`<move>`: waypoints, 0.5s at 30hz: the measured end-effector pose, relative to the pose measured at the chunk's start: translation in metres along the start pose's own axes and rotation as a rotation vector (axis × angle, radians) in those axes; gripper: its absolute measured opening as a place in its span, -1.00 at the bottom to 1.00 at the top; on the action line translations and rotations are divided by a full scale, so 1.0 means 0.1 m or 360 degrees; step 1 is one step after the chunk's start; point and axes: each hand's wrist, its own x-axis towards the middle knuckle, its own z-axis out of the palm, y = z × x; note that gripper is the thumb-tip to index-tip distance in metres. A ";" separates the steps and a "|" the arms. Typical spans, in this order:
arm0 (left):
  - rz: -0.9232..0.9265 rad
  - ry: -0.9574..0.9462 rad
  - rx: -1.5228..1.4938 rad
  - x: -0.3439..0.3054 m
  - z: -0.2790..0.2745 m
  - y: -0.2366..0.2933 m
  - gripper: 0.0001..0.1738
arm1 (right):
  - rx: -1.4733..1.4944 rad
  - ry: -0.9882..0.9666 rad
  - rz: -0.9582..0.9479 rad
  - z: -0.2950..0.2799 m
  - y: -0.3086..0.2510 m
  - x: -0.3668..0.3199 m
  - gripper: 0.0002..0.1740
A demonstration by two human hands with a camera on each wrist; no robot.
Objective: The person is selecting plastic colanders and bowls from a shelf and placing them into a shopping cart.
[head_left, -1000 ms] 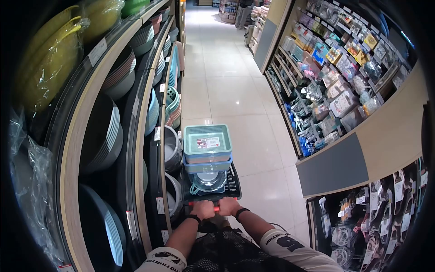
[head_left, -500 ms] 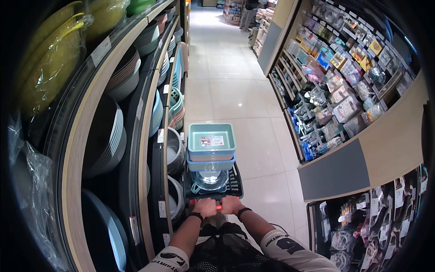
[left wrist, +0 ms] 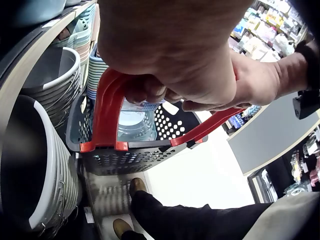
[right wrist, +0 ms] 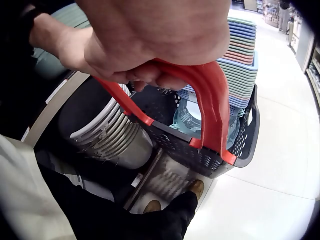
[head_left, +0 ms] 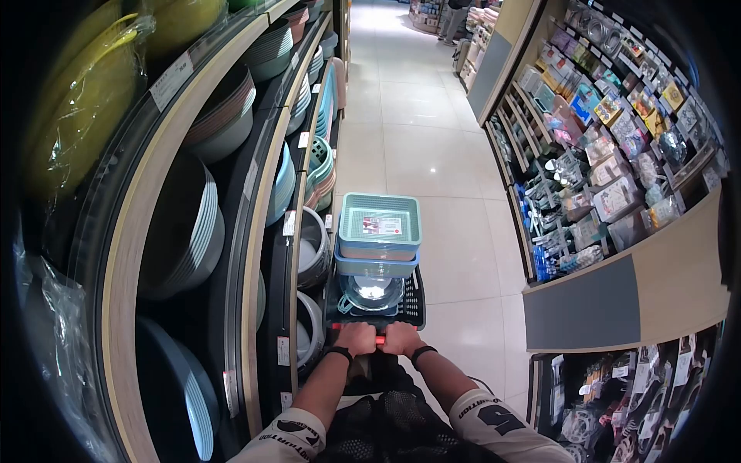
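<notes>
Both hands grip the red handle [left wrist: 107, 112] of a dark grey shopping basket [head_left: 419, 305], side by side at the near end. My left hand [head_left: 356, 338] has its fingers curled round the bar, and my right hand [head_left: 401, 338] does the same just beside it. In the basket stand clear bluish plastic bowls [head_left: 373, 293]. Behind and above them rises a stack of rectangular plastic baskets [head_left: 380, 203] in green, pink and blue, with a label in the top one. In the right wrist view, the handle [right wrist: 216, 112] arches under the right hand.
Shelves of nested basins [head_left: 202, 220] and buckets [head_left: 310, 247] run close along the left. A tiled floor aisle [head_left: 451, 239] leads ahead on the basket's right. Packaged goods [head_left: 617, 174] hang on the right-hand rack. A person [head_left: 454, 21] stands far down the aisle.
The head view has swung, so the aisle and shelves appear farther right. Hands and loaded basket also sit farther right and slightly higher in view; both hands keep hold of the handle.
</notes>
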 end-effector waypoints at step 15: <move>-0.0053 -0.0008 0.0124 0.56 -0.47 -0.15 -0.61 | 0.0106 0.0170 -0.0049 -0.43 0.19 0.49 -0.60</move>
